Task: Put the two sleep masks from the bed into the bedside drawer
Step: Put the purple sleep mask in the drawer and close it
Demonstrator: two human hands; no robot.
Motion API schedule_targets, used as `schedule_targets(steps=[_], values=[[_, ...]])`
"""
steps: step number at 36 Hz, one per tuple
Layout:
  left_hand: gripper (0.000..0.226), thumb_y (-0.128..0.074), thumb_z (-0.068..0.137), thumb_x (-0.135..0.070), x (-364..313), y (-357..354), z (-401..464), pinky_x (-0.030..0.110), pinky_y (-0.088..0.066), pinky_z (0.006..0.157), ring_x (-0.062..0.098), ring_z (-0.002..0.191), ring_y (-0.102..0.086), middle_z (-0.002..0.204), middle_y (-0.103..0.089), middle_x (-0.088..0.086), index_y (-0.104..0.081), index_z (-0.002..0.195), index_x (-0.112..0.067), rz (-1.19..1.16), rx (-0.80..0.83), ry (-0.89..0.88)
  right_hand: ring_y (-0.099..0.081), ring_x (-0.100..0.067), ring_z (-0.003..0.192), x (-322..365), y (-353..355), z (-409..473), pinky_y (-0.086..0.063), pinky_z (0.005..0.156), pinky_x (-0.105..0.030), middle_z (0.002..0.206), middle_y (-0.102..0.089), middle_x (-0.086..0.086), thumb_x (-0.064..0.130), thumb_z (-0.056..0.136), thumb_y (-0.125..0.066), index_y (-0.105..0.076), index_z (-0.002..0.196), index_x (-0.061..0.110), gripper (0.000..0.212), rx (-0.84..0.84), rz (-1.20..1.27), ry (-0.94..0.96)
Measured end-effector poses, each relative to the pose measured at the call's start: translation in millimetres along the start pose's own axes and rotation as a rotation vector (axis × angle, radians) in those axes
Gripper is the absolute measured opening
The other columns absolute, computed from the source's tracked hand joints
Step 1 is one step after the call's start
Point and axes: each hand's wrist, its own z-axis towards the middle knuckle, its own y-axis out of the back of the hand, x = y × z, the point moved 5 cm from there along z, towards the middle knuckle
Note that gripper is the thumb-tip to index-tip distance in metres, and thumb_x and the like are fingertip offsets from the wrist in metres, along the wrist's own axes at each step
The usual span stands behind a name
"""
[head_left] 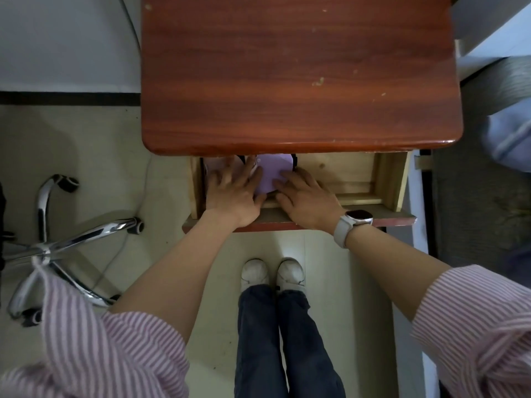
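Observation:
The bedside drawer (359, 179) is pulled out below the red-brown nightstand top (298, 76). In its left half lies a purple sleep mask (273, 170) with a black strap showing at its edge. A paler piece (214, 165), possibly a second mask, peeks out at the far left under my left hand. My left hand (232, 191) lies flat on the left part, fingers spread. Beside it, my right hand (304, 196) presses flat on the purple mask's right edge. Neither hand grips anything.
A chrome swivel-chair base (57, 237) stands on the floor to the left. The bed edge with a blue cloth (508, 133) is at the right. My feet in white shoes (273, 272) stand just before the drawer front (298, 221). The drawer's right half shows bare wood.

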Motion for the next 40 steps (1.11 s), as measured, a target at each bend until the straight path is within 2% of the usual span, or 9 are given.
schedule_targets(steps=[5, 10, 13, 17, 22, 25, 27, 33, 40], values=[[0.065, -0.017, 0.091, -0.057, 0.0, -1.5, 0.6, 0.055, 0.003, 0.115, 0.033, 0.143, 0.02, 0.157, 0.018, -0.005, 0.006, 0.146, -0.029, -0.064, 0.062, -0.02, 0.003, -0.02, 0.145, -0.8, -2.8, -10.4, -0.005, 0.117, -0.052, 0.158, -0.006, 0.007, 0.042, 0.097, -0.018, -0.02, 0.142, 0.033, 0.046, 0.116, 0.057, -0.01], [0.061, -0.018, 0.093, -0.054, -4.1, -1.6, -14.6, 0.06, -0.001, 0.114, 0.031, 0.144, 0.015, 0.158, 0.014, -0.006, -0.001, 0.146, -0.031, -0.089, 0.033, -0.062, -0.023, -0.019, 0.141, -0.3, 6.6, -33.4, -0.015, 0.115, -0.049, 0.151, -0.033, -0.001, 0.053, 0.09, -0.03, -0.032, 0.139, 0.024, 0.057, -0.096, -0.03, 0.126], [0.075, -0.008, 0.08, -0.064, -3.6, 1.6, -23.1, 0.062, -0.009, 0.113, 0.034, 0.145, 0.007, 0.159, 0.005, -0.003, -0.012, 0.145, -0.028, -0.107, -0.041, -0.074, -0.037, -0.022, 0.133, -4.2, 5.7, -46.9, -0.029, 0.109, -0.051, 0.141, -0.047, -0.003, 0.061, 0.082, -0.035, -0.038, 0.135, 0.021, 0.067, -0.181, -0.154, 0.212], [0.093, 0.001, 0.063, -0.074, -9.1, 4.3, -28.9, 0.061, -0.009, 0.113, 0.033, 0.145, 0.006, 0.159, 0.006, -0.002, -0.015, 0.144, -0.031, -0.096, -0.034, -0.103, -0.041, -0.025, 0.127, -12.4, 3.7, -53.6, -0.043, 0.098, -0.048, 0.138, -0.05, -0.005, 0.042, 0.074, -0.062, -0.04, 0.134, 0.017, 0.068, -0.215, -0.355, 0.236], [0.112, -0.011, 0.048, -0.092, -11.7, -2.8, -33.0, 0.065, -0.004, 0.112, 0.034, 0.144, 0.014, 0.158, 0.015, 0.0, -0.006, 0.145, -0.036, -0.074, 0.06, -0.132, -0.048, -0.027, 0.126, -9.7, 10.2, -52.6, -0.044, 0.099, -0.051, 0.14, -0.049, -0.01, 0.029, 0.071, -0.065, -0.043, 0.133, 0.013, 0.068, -0.272, -0.53, 0.269], [0.1, -0.05, 0.066, -0.076, -10.7, -6.8, -30.5, 0.068, -0.006, 0.109, 0.039, 0.142, 0.015, 0.157, 0.017, 0.003, -0.002, 0.145, -0.036, 0.034, 0.092, -0.165, -0.048, -0.028, 0.127, -12.4, 7.5, -48.0, -0.039, 0.102, -0.056, 0.138, -0.051, -0.013, 0.032, 0.072, -0.063, -0.046, 0.131, 0.012, 0.065, -0.248, -0.577, 0.296], [0.09, -0.059, 0.075, -0.053, -11.8, -3.9, -28.5, 0.068, -0.008, 0.109, 0.041, 0.142, 0.012, 0.158, 0.014, 0.005, -0.003, 0.144, -0.036, 0.1, 0.07, -0.171, -0.048, -0.027, 0.127, -14.8, 4.9, -48.1, -0.037, 0.103, -0.055, 0.134, -0.055, -0.013, 0.03, 0.074, -0.062, -0.049, 0.128, 0.009, 0.059, -0.265, -0.611, 0.326], [0.078, -0.055, 0.081, -0.036, -14.5, 13.4, -36.5, 0.061, -0.016, 0.111, 0.041, 0.142, 0.0, 0.159, 0.005, 0.006, -0.01, 0.144, -0.034, 0.081, 0.028, -0.214, -0.048, -0.029, 0.127, -16.8, 13.9, -60.5, -0.021, 0.112, -0.05, 0.131, -0.057, -0.013, 0.025, 0.083, -0.054, -0.05, 0.122, 0.008, 0.043, -0.423, -0.611, 0.36], [0.067, -0.048, 0.087, -0.031, -16.3, 42.8, -46.7, 0.049, -0.02, 0.114, 0.036, 0.143, -0.009, 0.159, -0.005, 0.0, -0.013, 0.144, -0.035, 0.029, 0.021, -0.246, -0.027, -0.029, 0.139, -13.8, 39.6, -67.1, -0.013, 0.111, -0.056, 0.149, -0.035, -0.013, 0.041, 0.082, -0.057, -0.032, 0.139, 0.013, 0.068, -0.448, -0.659, 0.308]])
